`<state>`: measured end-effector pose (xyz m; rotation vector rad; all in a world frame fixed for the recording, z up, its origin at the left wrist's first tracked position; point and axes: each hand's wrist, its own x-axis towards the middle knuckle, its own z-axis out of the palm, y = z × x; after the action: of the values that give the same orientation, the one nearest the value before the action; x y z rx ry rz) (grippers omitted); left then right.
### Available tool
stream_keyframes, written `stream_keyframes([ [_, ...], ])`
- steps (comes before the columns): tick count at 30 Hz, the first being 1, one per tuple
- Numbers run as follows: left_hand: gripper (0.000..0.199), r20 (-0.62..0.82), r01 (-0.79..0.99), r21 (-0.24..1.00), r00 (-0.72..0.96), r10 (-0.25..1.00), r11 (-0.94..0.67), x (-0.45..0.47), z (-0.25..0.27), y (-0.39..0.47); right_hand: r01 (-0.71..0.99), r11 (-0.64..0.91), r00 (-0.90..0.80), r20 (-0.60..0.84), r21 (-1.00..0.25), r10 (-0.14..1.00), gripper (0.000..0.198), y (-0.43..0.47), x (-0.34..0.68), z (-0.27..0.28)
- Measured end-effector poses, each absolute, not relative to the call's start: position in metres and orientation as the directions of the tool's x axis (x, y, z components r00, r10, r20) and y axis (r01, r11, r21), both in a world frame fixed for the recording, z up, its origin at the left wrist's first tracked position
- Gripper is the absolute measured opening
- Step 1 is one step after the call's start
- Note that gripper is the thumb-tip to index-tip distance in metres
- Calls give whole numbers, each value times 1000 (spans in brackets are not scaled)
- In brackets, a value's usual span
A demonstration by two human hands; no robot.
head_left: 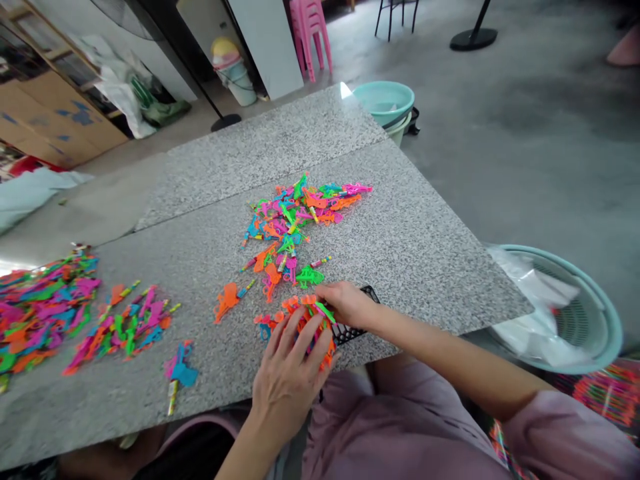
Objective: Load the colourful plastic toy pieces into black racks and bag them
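Note:
My left hand (293,363) curls its fingers over a bunch of small plastic toys (303,303), mostly orange, at the table's near edge. Close beside it, my right hand (347,305) has its fingers closed at a bright green toy (325,312) on the right of the bunch. Partly under the right hand lies a black slotted basket (347,333); the hands hide much of it. Just beyond is a loose pile of bright plastic toys (295,213), some pistol-shaped with patterned tubes. An orange toy pistol (227,299) lies apart to the left.
More toys lie in a small heap (130,323) and a large heap (40,307) at left, with a blue-and-pink one (181,370) nearer me. The speckled stone table (425,247) ends at right by a teal basket (600,320) with plastic bags. Basins (385,100) stand beyond.

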<state>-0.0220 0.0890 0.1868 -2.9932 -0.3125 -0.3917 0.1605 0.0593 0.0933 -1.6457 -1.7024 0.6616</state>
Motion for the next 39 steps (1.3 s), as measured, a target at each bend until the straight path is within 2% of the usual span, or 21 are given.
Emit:
stream_keyframes([
  [4, 26, 277, 212, -85, 944, 181, -974, -24, 185, 90, 602, 63, 34, 105, -796, 994, 18, 64, 163, 93],
  [8, 30, 262, 207, -79, 948, 180, -975, -25, 184, 90, 503, -91, 202, 14, -859, 979, 12, 66, 172, 82],
  [11, 30, 255, 209, -75, 949, 184, -975, -25, 183, 89, 523, -109, 201, -1, -845, 980, 11, 63, 173, 80],
  [15, 27, 254, 219, -56, 947, 198, -974, -25, 183, 89, 685, 35, 63, 108, -728, 992, 9, 57, 160, 89],
  [18, 29, 264, 200, -75, 949, 174, -977, -25, 184, 90, 768, 70, 1, 110, -636, 994, 18, 58, 152, 97],
  [21, 30, 213, 147, -79, 969, 128, -986, -24, 185, 92, 772, 101, -69, 75, -628, 995, 22, 66, 159, 102],
  [24, 29, 154, 165, -43, 976, 156, -985, -23, 186, 93, 733, 245, -255, 78, -635, 964, 23, 84, 180, 103],
  [26, 30, 172, 176, -38, 971, 167, -984, -22, 186, 92, 797, 228, -199, 113, -559, 974, 25, 101, 193, 101],
  [29, 30, 186, 164, -45, 971, 153, -985, -22, 188, 92, 922, 74, -17, 151, -380, 988, 20, 124, 202, 99],
  [32, 31, 157, 162, -39, 975, 154, -986, -22, 190, 92, 946, 81, -51, 101, -315, 994, 22, 124, 207, 101],
  [35, 36, 150, 171, -28, 975, 165, -985, -21, 190, 94, 909, -36, 81, 91, -415, 992, 19, 90, 218, 104],
  [38, 32, 145, 184, -8, 973, 181, -983, -20, 188, 95, 700, -212, 314, 27, -682, 949, 7, 38, 214, 102],
  [39, 31, 142, 188, 2, 972, 186, -982, -19, 188, 95, 586, -241, 355, -23, -773, 935, 11, 21, 206, 99],
])
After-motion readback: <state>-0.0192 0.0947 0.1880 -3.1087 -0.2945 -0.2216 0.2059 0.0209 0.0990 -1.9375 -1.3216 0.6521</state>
